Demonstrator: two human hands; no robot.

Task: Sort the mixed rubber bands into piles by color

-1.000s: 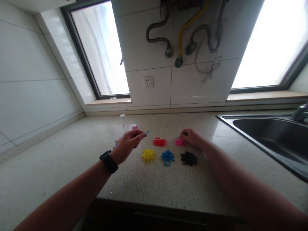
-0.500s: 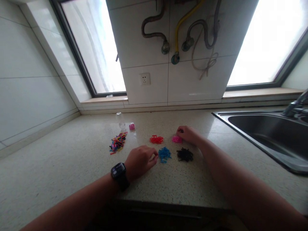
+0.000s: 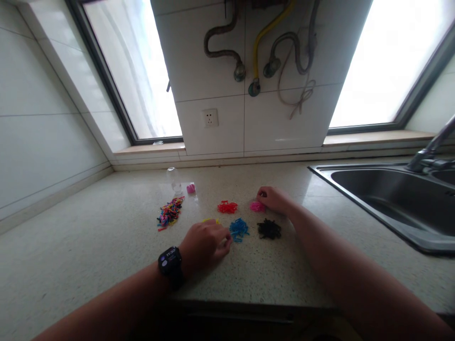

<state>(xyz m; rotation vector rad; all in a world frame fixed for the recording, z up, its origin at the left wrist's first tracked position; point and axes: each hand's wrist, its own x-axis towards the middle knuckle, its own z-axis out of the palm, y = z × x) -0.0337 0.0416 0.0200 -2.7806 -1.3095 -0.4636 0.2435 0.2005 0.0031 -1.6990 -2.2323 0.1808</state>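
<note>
My left hand (image 3: 206, 240), with a watch on the wrist, rests on the counter, its thumb and fingertips pinched together at the left edge of a pile of blue rubber bands (image 3: 239, 229). Anything between those fingertips is too small to make out. Yellow rubber bands (image 3: 212, 221) peek out behind its knuckles. My right hand (image 3: 273, 199) is curled, fingers closed, over a pile of pink rubber bands (image 3: 257, 206); whatever it pinches is hidden. Between the hands lie red rubber bands (image 3: 227, 207), and black rubber bands (image 3: 269, 228) sit nearer me. Mixed coloured bands (image 3: 170, 213) are heaped at the left.
A clear, jar-like container (image 3: 173, 181) stands behind the mixed heap, beside a small pink object (image 3: 191, 188). To the right is a steel sink (image 3: 320, 173) with a faucet (image 3: 423, 158). Hoses (image 3: 256, 52) and a wall socket (image 3: 210, 118) are on the tiled wall.
The view has shifted slightly to the right. My left hand has drawn a little toward me, and yellow bands now show behind it. My right hand stays at the pink pile.
</note>
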